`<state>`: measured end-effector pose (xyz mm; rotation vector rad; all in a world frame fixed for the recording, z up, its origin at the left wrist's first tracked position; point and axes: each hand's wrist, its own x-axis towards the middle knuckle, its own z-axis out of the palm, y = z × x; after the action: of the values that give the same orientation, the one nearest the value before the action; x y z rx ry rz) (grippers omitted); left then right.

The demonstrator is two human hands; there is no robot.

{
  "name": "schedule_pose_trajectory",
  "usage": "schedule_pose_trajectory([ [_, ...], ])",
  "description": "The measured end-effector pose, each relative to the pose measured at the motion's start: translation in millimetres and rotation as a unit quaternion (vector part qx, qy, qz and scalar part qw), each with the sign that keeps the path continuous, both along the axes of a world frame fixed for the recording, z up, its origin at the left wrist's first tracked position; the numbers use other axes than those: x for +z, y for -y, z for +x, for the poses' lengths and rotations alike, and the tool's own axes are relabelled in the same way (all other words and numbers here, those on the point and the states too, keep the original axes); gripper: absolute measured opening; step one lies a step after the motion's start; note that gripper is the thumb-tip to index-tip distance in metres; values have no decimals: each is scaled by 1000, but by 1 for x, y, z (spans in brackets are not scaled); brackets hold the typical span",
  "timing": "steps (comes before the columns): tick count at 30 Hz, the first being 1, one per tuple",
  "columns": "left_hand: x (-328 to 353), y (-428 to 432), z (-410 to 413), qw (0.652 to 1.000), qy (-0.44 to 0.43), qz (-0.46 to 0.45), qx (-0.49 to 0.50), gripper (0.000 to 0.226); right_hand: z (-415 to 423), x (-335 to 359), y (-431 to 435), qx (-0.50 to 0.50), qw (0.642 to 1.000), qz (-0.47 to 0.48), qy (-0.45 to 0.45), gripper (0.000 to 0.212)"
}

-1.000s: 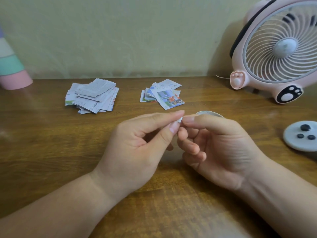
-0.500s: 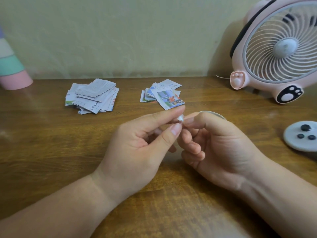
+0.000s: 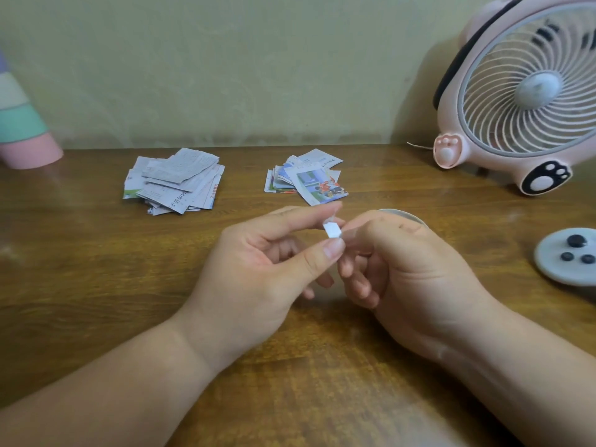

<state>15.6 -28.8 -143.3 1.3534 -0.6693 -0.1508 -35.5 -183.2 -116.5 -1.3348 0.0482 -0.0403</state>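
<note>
A tiny white piece (image 3: pixel 332 230) sits between the fingertips of both hands over the middle of the wooden table (image 3: pixel 96 285). My left hand (image 3: pixel 258 275) pinches it between thumb and forefinger. My right hand (image 3: pixel 409 279) meets it from the right, fingers curled, its fingertips touching the piece; the exact grip is hidden. A round rim (image 3: pixel 403 216) of a small dish shows just behind my right hand, mostly covered.
Two heaps of paper scraps lie further back: a printed-text pile (image 3: pixel 174 182) on the left and a coloured-picture pile (image 3: pixel 306 180) in the centre. A pink fan (image 3: pixel 529 91) stands back right. A grey disc with dark beads (image 3: pixel 567 256) lies right; a pastel cone (image 3: pixel 22 124) stands far left.
The white piece has come more into sight between the fingertips as my left thumb and forefinger spread apart along it. Both hands stay in the same spot.
</note>
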Motion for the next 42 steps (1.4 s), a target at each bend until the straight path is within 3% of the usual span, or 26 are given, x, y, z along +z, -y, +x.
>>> schedule_pose_trajectory([
  [8,9,1,6,985,-166,-42,-6,18,-1,-1,4,-59,989,-130,28,14],
  [17,17,3,13,960,-264,-72,53,32,10,3,24,-146,945,-282,76,16],
  [21,18,2,17,951,-288,-91,60,26,25,9,32,-153,896,-409,80,17],
  [24,18,1,18,949,-299,-86,58,17,48,16,40,-142,856,-496,29,14],
  [27,18,0,20,943,-316,-89,54,22,73,22,55,-94,767,-635,4,15],
  [28,18,0,20,941,-321,-96,54,26,80,26,60,-76,752,-654,-10,16],
  [33,20,1,23,930,-337,-123,81,45,89,35,59,15,763,-646,-7,17],
  [36,19,1,27,930,-319,-140,118,46,81,30,46,102,739,-665,36,16],
  [38,19,0,29,928,-309,-153,140,46,80,24,43,111,729,-672,63,18],
  [42,19,1,30,931,-298,-153,146,44,86,22,50,97,750,-651,60,26],
])
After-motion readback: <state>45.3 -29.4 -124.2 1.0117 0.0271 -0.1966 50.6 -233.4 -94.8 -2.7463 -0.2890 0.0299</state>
